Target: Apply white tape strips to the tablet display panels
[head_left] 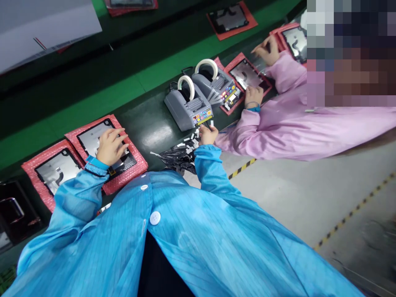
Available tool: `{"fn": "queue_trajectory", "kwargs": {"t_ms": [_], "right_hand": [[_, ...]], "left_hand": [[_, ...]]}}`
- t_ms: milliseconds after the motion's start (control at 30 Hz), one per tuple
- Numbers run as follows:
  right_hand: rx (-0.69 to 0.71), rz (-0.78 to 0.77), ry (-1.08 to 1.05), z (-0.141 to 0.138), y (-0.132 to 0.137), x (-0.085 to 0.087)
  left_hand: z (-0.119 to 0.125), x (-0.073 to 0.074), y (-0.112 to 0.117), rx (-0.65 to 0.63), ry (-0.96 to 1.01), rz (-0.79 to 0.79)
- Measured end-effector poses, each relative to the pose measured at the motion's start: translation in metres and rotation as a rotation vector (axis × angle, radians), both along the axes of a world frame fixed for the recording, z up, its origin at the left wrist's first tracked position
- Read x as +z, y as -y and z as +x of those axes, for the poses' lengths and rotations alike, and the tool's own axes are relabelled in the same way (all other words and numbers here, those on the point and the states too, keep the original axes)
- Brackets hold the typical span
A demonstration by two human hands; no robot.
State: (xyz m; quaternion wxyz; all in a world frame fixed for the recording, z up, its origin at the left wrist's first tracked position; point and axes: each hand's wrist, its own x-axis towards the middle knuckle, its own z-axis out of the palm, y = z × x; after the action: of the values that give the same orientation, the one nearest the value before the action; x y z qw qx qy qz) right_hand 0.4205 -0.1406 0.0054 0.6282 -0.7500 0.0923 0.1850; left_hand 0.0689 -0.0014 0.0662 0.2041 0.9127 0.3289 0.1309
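Have left hand point(111, 146) wide, fingers spread over a display panel point(92, 141) lying on red bubble wrap point(132, 149) on the counter point(154, 134); can't tell if pressing. Have right hand point(208, 135) narrowed at the nearer tape dispenser point(185, 110), just beside black plastic point(173, 159) littered with white scraps point(193, 143) (can't confirm a strip in the fingers). Could well smudge or shift the panel by leaning bare fingers on it. Might snag stray scraps, given such crowding.

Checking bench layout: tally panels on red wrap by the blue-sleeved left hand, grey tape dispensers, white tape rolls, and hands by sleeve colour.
Panels: 2
Dispensers: 2
Tape rolls: 2
Blue-sleeved hands: 2
Pink-sleeved hands: 2
Total: 10
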Motion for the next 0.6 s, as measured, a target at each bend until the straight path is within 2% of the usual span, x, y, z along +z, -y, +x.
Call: {"fn": "queue_trajectory", "kwargs": {"t_ms": [100, 167, 233, 333, 433, 533, 600], "right_hand": [[0.074, -0.013, 0.232, -0.008, 0.011, -0.001], [0.251, 0.051, 0.369, -0.025, 0.017, 0.006], [0.498, 0.151, 0.429, -0.052, 0.016, 0.018], [0.869, 0.272, 0.391, -0.098, 0.001, 0.041], [1.141, 0.327, 0.299, -0.137, -0.022, 0.057], [1.302, 0.348, 0.206, -0.159, -0.042, 0.059], [1.337, 0.346, 0.157, -0.164, -0.05, 0.054]], "left_hand": [[0.006, -0.001, 0.003, -0.021, 0.063, 0.0], [0.017, 0.003, 0.009, -0.033, 0.12, -0.031], [0.03, 0.009, 0.015, -0.038, 0.169, -0.091], [0.046, 0.018, 0.023, -0.019, 0.198, -0.197], [0.045, 0.022, 0.026, 0.034, 0.192, -0.28], [0.028, 0.021, 0.027, 0.139, 0.184, -0.347], [0.015, 0.018, 0.029, 0.24, 0.184, -0.384]]}}
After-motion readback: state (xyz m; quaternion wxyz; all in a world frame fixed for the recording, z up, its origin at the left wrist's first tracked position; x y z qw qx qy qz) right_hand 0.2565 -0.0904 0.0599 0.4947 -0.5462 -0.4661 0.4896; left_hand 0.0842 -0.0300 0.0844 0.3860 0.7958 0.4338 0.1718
